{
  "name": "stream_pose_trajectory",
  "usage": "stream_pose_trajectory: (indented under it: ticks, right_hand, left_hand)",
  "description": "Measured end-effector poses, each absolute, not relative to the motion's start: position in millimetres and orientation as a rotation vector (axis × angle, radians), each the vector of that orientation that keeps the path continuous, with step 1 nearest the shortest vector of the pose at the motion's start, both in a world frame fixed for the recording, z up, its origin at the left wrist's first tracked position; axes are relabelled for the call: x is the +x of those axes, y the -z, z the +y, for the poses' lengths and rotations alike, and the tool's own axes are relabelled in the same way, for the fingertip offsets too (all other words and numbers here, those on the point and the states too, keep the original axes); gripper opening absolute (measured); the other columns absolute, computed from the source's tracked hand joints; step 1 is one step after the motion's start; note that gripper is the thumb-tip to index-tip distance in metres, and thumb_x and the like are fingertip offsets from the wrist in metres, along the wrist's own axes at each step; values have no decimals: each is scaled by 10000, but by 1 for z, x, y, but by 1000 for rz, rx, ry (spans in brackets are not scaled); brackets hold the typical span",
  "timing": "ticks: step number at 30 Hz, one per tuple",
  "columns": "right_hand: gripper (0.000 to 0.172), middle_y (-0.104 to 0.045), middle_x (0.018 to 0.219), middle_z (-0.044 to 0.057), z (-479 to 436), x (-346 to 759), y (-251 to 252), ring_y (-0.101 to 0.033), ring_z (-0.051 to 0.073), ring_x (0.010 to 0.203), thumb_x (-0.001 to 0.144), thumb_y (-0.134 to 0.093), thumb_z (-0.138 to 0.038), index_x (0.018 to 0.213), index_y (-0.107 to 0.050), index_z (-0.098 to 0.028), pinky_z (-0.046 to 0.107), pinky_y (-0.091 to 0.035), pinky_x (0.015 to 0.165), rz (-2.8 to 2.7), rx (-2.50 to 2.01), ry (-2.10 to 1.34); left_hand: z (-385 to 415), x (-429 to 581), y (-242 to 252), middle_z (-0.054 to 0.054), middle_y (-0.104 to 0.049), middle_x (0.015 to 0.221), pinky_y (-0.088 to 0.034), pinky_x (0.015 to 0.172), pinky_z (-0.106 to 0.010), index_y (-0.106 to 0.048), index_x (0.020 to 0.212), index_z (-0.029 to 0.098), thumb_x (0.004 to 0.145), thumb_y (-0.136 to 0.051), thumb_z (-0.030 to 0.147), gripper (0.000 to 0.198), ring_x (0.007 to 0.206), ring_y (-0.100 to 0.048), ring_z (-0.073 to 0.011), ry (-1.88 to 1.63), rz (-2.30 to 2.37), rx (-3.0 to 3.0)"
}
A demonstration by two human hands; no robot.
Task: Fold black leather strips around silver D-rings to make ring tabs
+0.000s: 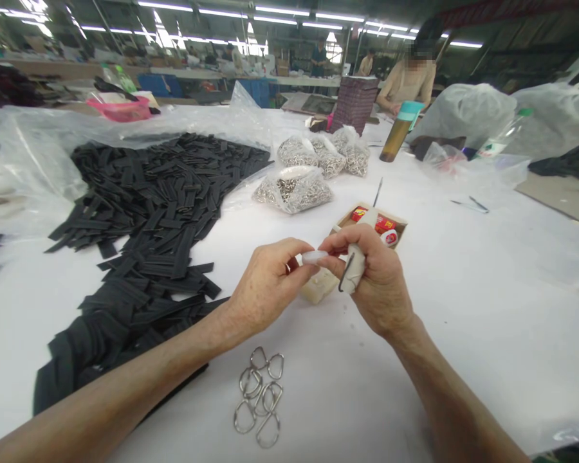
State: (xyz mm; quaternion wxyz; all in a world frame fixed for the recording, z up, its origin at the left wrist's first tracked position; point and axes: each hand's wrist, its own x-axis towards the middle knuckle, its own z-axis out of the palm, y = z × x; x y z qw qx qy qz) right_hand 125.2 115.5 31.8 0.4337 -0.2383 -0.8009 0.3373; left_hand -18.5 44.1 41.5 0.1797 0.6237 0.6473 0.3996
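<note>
1. Left hand [270, 283] pinching small white piece [313, 257] above worktop [487, 315], inward of its near edge.
2. Right hand [381, 276] pinching it too, also gripping a wrapped handle [355, 269].
3. Metal rings [260, 386] lying toward near edge; black strips [174, 186] sprawling in a heap leftward.

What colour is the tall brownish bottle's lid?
The bottle lid is light turquoise, showing best in the head view.
</note>
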Motion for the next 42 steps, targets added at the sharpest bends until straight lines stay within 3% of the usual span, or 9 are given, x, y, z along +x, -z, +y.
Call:
stream_pose_trajectory:
  ticks: [7,14,27,42]
  right_hand:
    - [116,-593,775,-19,114,125,-29,-562,153,774,796,-607,-227,878,-526,-239,263,-430,668,-1969,-622,-831]
    - [125,-534,691,-41,113,131,-34,-474,113,600,789,-564,-183,889,-510,-235,214,-368,552,-2210,-665,-751]
    - [76,-568,730,-19,109,128,-34,-513,129,648,820,-531,-170,862,-516,-232,226,-372,589,-2237,-605,-522]
    - [73,-493,615,-46,106,125,-28,-429,92,544,808,-573,-175,813,-509,-210,197,-337,514,-2170,-663,-491]
  left_hand:
    - [44,-18,-39,2,-666,731,-416,571,-214,-685,900,170,810,-569,255,170,631,-543,-117,-1151,1758,1655]
    - [44,-16,-38,-17,-660,708,-438,587,-221,-679,844,147,822,-554,293,193,629,-563,-126,-1189,1760,1717]
    - [45,-11,-39,13,-587,608,-386,539,-205,-638,745,135,787,-551,212,123,562,-500,-101,-1240,1778,1787]
    - [48,-12,-33,14,-575,610,-393,549,-211,-618,728,143,776,-515,161,116,566,-492,-106,-1266,1788,1808]
